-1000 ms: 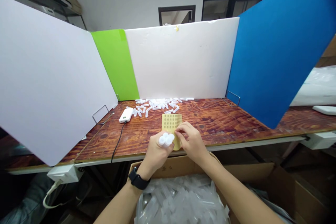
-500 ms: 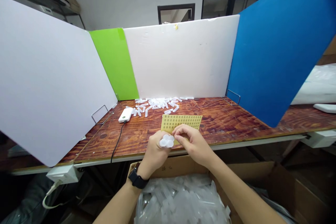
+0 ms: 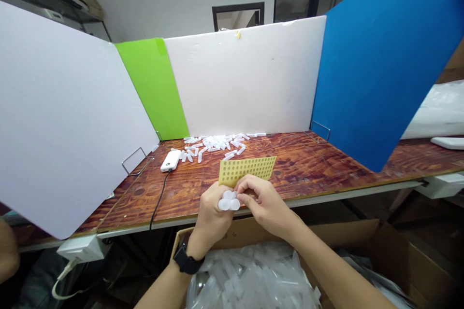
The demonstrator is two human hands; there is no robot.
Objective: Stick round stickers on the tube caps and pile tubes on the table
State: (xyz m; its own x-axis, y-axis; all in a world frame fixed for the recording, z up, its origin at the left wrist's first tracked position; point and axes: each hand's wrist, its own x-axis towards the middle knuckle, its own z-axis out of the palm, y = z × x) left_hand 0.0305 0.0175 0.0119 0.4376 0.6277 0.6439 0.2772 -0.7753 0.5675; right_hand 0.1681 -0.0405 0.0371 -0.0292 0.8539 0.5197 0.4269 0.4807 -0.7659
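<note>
My left hand (image 3: 210, 215), with a dark watch on the wrist, is closed round a bundle of several translucent white plastic tubes (image 3: 228, 202), their round ends facing me. A yellow sheet of small round stickers (image 3: 248, 169), printed in rows, stands up just behind both hands; its lower edge is hidden by them. My right hand (image 3: 268, 205) is pinched, thumb and forefinger together at the right side of the tube ends. Whatever lies between those fingertips is too small to make out.
More white tubes (image 3: 213, 143) lie scattered at the back of the wooden table (image 3: 290, 164), beside a white device (image 3: 170, 160) with a black cable. Below my hands, a cardboard box (image 3: 326, 231) holds many tubes in clear plastic. White, green and blue panels (image 3: 366, 77) surround the table.
My right fingertips have moved down and left, right up to the tube ends. The view has shifted slightly, and part of a person's arm now shows at the far left edge.
</note>
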